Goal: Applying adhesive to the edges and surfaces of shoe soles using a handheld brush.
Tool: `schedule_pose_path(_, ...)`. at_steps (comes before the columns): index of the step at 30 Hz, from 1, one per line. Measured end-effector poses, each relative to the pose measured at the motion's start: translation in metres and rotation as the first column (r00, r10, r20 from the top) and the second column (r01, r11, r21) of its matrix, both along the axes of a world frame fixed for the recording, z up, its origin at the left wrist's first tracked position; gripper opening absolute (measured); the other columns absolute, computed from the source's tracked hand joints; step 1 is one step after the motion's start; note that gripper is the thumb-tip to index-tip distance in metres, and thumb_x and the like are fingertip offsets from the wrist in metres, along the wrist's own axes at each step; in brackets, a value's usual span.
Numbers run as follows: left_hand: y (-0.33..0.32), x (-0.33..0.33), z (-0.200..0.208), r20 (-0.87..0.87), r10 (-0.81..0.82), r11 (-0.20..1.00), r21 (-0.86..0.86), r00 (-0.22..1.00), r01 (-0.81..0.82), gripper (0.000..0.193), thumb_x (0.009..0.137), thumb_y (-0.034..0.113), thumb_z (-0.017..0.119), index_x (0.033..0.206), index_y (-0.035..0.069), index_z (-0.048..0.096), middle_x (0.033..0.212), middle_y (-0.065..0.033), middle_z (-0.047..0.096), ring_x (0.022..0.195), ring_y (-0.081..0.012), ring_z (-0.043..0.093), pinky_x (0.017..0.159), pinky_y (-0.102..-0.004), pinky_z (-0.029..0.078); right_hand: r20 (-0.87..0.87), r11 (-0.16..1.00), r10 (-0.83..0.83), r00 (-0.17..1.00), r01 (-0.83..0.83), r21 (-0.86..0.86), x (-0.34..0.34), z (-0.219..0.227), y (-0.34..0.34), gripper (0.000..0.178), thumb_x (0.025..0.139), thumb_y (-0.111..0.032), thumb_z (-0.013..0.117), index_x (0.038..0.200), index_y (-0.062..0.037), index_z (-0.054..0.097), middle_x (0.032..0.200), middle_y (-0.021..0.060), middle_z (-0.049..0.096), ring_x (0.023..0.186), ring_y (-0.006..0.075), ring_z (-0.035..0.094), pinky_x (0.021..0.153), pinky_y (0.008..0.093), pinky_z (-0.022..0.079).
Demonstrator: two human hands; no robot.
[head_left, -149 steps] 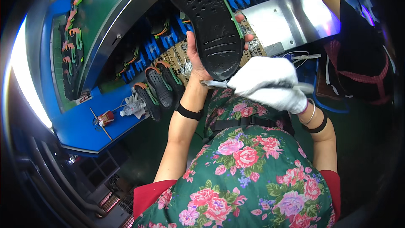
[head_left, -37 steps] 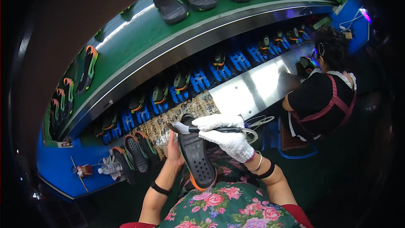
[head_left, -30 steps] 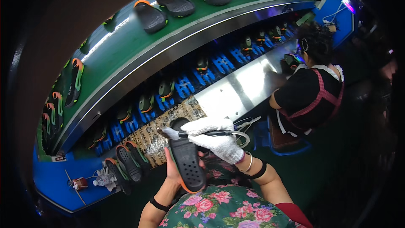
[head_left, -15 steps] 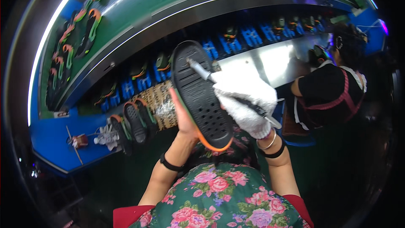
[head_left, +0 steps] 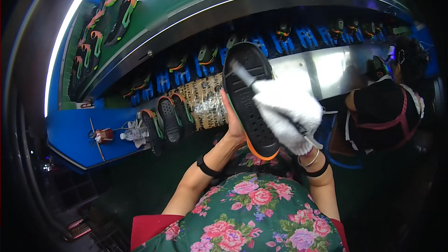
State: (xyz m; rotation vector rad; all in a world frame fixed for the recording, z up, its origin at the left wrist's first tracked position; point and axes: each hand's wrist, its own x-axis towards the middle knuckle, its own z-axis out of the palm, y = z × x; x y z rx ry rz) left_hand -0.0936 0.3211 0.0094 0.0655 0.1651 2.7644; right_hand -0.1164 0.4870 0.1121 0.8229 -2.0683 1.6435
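Note:
A black shoe sole [head_left: 241,94] with an orange rim at its near end is held up in front of me, tilted, its patterned face toward me. It has a grid of holes in the lower half. My bare left hand [head_left: 234,120] grips it along its left edge, most of the fingers hidden behind. In a white knitted glove, my right hand [head_left: 285,114] is closed on a slim brush-like tool [head_left: 244,74]; its tip, smeared by motion, is at the sole's upper part. A second thin stick [head_left: 305,133] with a pale end juts from the same glove.
Several dark soles [head_left: 170,116] lean beside a taped cardboard box [head_left: 205,100] on the blue table [head_left: 70,135]. A small pot [head_left: 103,135] with a stick lies there. Beyond, a conveyor [head_left: 172,32] carries shoes above blue racks [head_left: 163,83]. A co-worker [head_left: 380,112] sits at right.
The sole and both hands appear farther right in the picture, as does the whole background. The tool tip stays around the sole's upper part, and both grips are unchanged.

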Motion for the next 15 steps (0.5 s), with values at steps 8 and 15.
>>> schedule_pose_path(8,-0.007,0.001,-0.004,0.075,0.130,0.769,-0.637,0.989,-0.053,0.097,0.094,0.086,0.022,0.154,0.013,0.041,0.147,-0.0091,0.054,0.134,-0.0252,0.053,0.116,-0.0429,0.041,-0.118,0.989,0.108,0.987,-0.095,0.113,0.003,-0.007,-0.009,0.032,0.080,-0.004,0.076,0.113,-0.0049,0.077,0.112,0.0129,0.076,0.103,0.0305,0.072,0.090,0.0387,0.057)
schedule_pose_path(15,-0.010,-0.002,-0.040,0.206,0.323,0.802,-0.577,0.924,-0.152,0.084,0.100,0.077,0.020,0.159,0.018,0.032,0.150,-0.0048,0.049,0.135,-0.0216,0.051,0.116,-0.0403,0.040,-0.047,0.994,-0.016,0.999,0.021,0.106,0.007,-0.005,-0.009,0.027,0.080,-0.001,0.075,0.106,-0.0028,0.078,0.109,0.0157,0.077,0.100,0.0295,0.074,0.090,0.0387,0.057)
